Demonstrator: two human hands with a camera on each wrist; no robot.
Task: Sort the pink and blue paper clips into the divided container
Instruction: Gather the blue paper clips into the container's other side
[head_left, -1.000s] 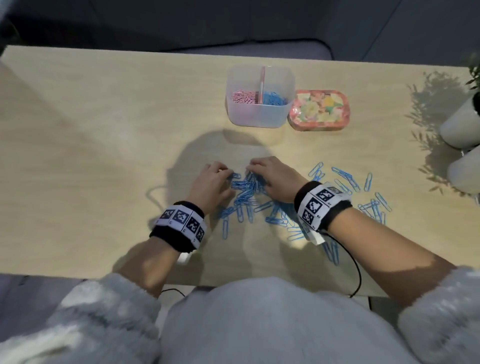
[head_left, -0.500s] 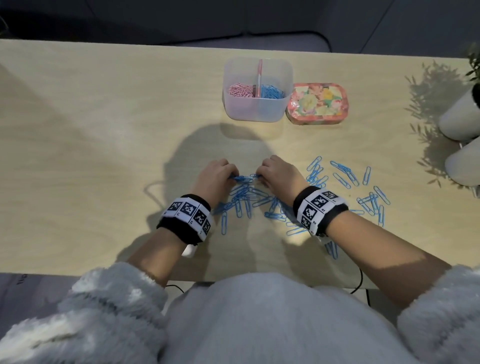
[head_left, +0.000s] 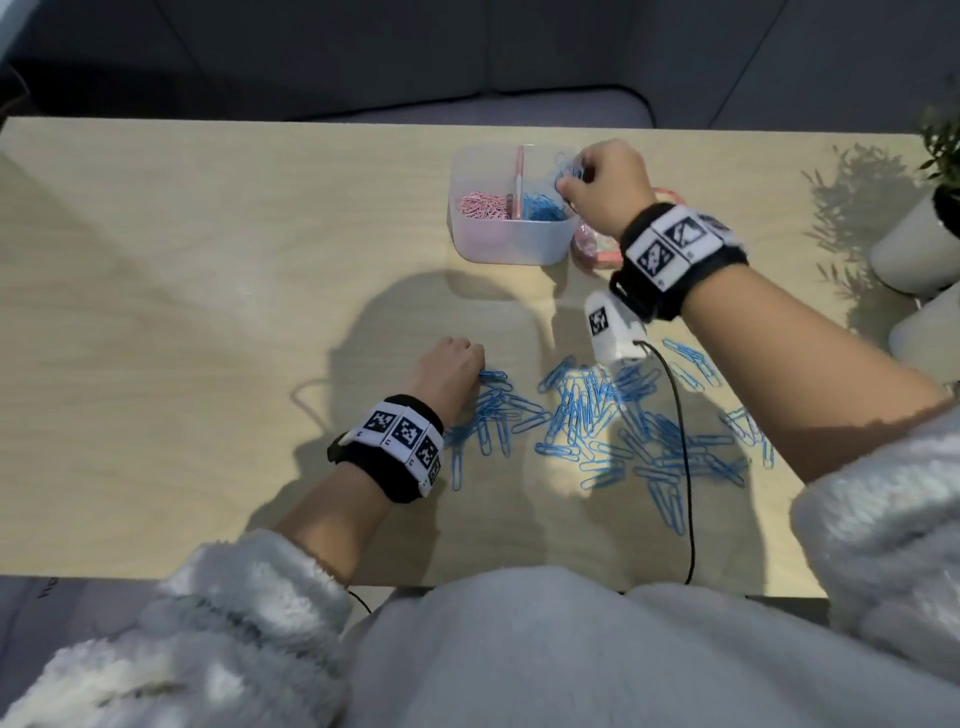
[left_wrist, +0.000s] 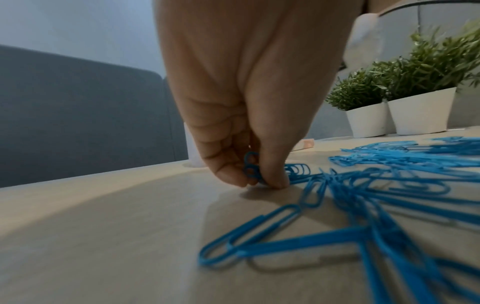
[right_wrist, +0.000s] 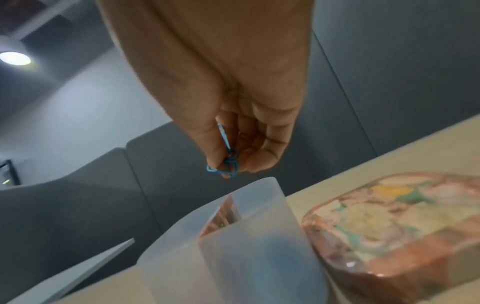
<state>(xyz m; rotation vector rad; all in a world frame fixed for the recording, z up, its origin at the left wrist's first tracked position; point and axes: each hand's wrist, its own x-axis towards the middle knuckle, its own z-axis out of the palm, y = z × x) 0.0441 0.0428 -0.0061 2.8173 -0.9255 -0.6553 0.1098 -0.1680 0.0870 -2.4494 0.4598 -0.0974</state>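
A translucent divided container (head_left: 506, 244) (right_wrist: 231, 246) stands at the back of the table, with pink clips (head_left: 482, 206) in its left half and blue clips (head_left: 543, 207) in its right half. My right hand (head_left: 571, 174) (right_wrist: 228, 164) hovers over the right half, pinching a bunch of blue clips (right_wrist: 226, 162). Many loose blue clips (head_left: 597, 415) (left_wrist: 376, 185) lie scattered on the table near me. At the left end of that pile my left hand (head_left: 475, 366) (left_wrist: 259, 181) rests on the table, fingers and thumb pinching blue clips (left_wrist: 250, 167).
A floral lidded tin (head_left: 597, 249) (right_wrist: 394, 226) sits right of the container, mostly under my right wrist. Two white plant pots (head_left: 914, 244) (left_wrist: 400, 117) stand at the table's right edge. A black cable (head_left: 680, 441) crosses the clip pile.
My right hand has lifted off the pile and travelled back to the container with blue clips. The left hand stays at the pile's left end.
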